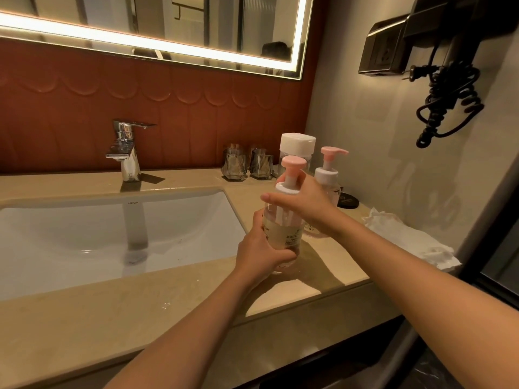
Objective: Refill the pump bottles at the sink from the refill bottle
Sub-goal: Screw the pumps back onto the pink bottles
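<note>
At the right end of the sink point(174, 209), a person holds a clear pump bottle point(283, 223) upright with both hands. The left hand point(264, 248) is wrapped round the lower body of the bottle, with the fingers curled across its label. The right hand point(304, 199) comes over from the right and closes round the white collar just under the pink pump head. The bottle's base is low over the beige counter point(84, 327), but I cannot tell whether it rests there.

Just behind it, toward the wall, stands the refill bottle point(297, 144) with a white cap. To its right is a second pump bottle point(327, 175) with a pink head. Two glasses point(247, 164) stand farther left along the back wall, and the chrome tap point(127, 150) is behind the basin. A crumpled white tissue point(407, 240) lies at the counter's right end, near a small black disc point(348, 203). A hair dryer point(438, 49) hangs on the right wall.
</note>
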{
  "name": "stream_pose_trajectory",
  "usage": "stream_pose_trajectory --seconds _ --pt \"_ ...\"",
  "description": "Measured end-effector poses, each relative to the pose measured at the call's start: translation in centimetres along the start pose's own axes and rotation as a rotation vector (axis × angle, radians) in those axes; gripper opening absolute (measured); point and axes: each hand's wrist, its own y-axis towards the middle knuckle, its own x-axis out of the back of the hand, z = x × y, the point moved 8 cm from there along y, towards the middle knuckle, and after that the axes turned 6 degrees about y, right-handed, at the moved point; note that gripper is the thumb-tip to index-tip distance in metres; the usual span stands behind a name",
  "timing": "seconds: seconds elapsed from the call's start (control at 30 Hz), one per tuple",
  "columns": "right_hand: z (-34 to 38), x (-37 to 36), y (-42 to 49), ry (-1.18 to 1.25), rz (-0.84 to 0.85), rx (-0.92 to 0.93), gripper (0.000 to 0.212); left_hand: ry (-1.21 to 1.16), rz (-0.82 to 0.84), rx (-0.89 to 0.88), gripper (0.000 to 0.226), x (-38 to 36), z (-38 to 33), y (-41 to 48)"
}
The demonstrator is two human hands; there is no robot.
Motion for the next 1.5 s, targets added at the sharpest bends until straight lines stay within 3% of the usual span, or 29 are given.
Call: stream_pose_trajectory --seconds 0.1,0.2,0.37,0.53,0.63,0.9,1.2,1.27,1.37,1.5 --pt "0.2 -0.6 0.0 0.066 0.177 -0.050 0.026 -0.028 0.017 -0.009 0.088 -0.1 0.1 0.0" --pt "0.3 -0.3 -0.2 0.106 0.105 -0.038 0.019 -0.019 0.015 -0.011 0.087 -0.1 0.1 0.0" --pt "-0.7 -0.4 -1.7 0.002 -0.297 0.010 0.051 0.003 -0.022 0.009 0.090 0.0 0.0 0.2" --pt "-0.5 0.3 -0.6 0.029 -0.168 -0.051 0.064 -0.004 0.003 0.007 0.090 -0.3 0.2 0.3" --pt "-0.7 0.0 -0.5 0.027 -0.089 -0.075 0.054 0.001 0.017 0.001 0.090 -0.3 0.2 0.3" --pt "0.4 0.5 -0.4 0.064 -0.122 0.010 0.041 -0.005 0.013 -0.020 0.088 -0.2 0.2 0.2" --pt "-0.5 0.4 -1.4 -0.199 -0.365 0.025 0.071 -0.002 -0.016 -0.003 0.089 -0.1 -0.2 0.1" --pt "-0.3 0.2 -1.3 -0.204 -0.345 0.026 0.073 -0.009 -0.023 0.017 0.087 -0.2 0.0 0.2" --pt "-0.1 -0.2 -1.5 0.027 -0.204 0.028 0.070 -0.037 -0.019 0.027 0.084 -0.2 0.3 0.2" --pt "0.1 0.4 -1.7 0.140 0.014 -0.006 0.050 -0.012 -0.004 -0.020 0.088 0.1 0.0 0.2"
